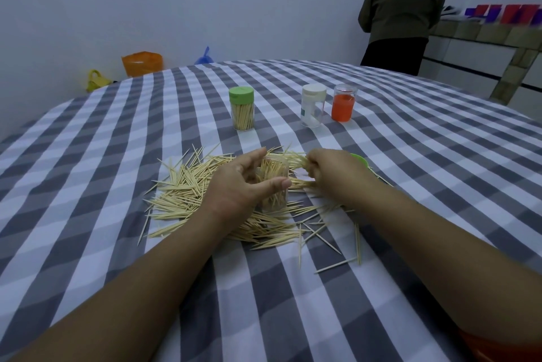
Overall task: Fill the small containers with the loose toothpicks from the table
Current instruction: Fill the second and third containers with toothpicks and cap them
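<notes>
One clear container (272, 185) stands upright amid the loose toothpicks (181, 194) on the checked table (410, 174), partly filled. The left hand (243, 182) curls round it, thumb and fingers steadying its wall; the right hand (331, 168) pinches a bundle of toothpicks just beside its mouth. Filling looks underway; next, the bundle needs tipping upright to slide in. Beyond stand a green-lidded full container (241, 109) and two others.

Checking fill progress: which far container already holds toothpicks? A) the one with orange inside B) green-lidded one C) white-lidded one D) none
B: the green-lidded container is packed with upright toothpicks, while the white-lidded container looks clear and empty, and the orange one shows none.
</notes>
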A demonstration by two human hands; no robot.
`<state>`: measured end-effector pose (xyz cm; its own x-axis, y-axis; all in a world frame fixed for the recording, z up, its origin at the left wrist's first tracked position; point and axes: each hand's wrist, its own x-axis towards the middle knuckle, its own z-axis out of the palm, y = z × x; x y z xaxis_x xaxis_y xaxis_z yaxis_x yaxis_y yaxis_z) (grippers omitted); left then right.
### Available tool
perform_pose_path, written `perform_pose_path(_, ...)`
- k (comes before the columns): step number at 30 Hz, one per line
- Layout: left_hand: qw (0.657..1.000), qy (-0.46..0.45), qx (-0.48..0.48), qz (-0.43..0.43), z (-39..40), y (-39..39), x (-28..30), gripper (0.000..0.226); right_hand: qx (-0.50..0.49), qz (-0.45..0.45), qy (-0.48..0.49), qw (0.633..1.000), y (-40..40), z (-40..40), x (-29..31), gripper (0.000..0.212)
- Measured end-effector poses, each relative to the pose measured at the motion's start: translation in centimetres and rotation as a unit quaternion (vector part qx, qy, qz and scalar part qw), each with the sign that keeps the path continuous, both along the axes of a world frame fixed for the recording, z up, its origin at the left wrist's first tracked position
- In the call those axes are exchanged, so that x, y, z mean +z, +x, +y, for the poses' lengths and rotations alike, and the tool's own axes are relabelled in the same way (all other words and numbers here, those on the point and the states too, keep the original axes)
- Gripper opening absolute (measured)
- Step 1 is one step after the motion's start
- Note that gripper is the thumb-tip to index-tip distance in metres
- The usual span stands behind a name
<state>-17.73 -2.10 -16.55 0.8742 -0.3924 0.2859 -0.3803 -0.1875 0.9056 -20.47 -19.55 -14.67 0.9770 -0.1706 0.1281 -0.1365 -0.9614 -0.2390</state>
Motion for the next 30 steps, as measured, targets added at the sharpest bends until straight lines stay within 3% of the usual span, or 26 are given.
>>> perform_pose_path(4,1.000,0.004,0.005,-0.002,0.0,0.0,-0.1,0.087,0.004,-0.027,0.233,0.972,-0.2,-0.4,0.6,0.019)
perform_pose_path(9,1.000,0.015,0.013,-0.008,-0.1,-0.2,0.0,0.089,0.004,-0.033,0.462,0.886,-0.2,-0.4,0.8,0.016)
perform_pose_path(14,1.000,0.007,0.011,-0.012,-0.3,-0.2,0.0,0.080,0.017,-0.085,0.617,0.782,-0.4,0.4,1.3,0.016)
perform_pose_path(17,1.000,0.008,0.009,-0.016,-0.3,-0.2,-0.2,0.078,0.036,-0.121,0.649,0.750,-0.4,1.2,1.5,0.015)
perform_pose_path(21,1.000,0.001,0.002,-0.018,-0.2,-0.2,-0.2,0.082,0.046,-0.145,0.645,0.749,-0.3,2.0,1.3,0.015)
perform_pose_path(30,1.000,-0.007,-0.006,-0.014,-0.3,-0.3,-0.1,0.091,0.058,-0.181,0.557,0.808,-1.1,2.9,1.0,0.015)
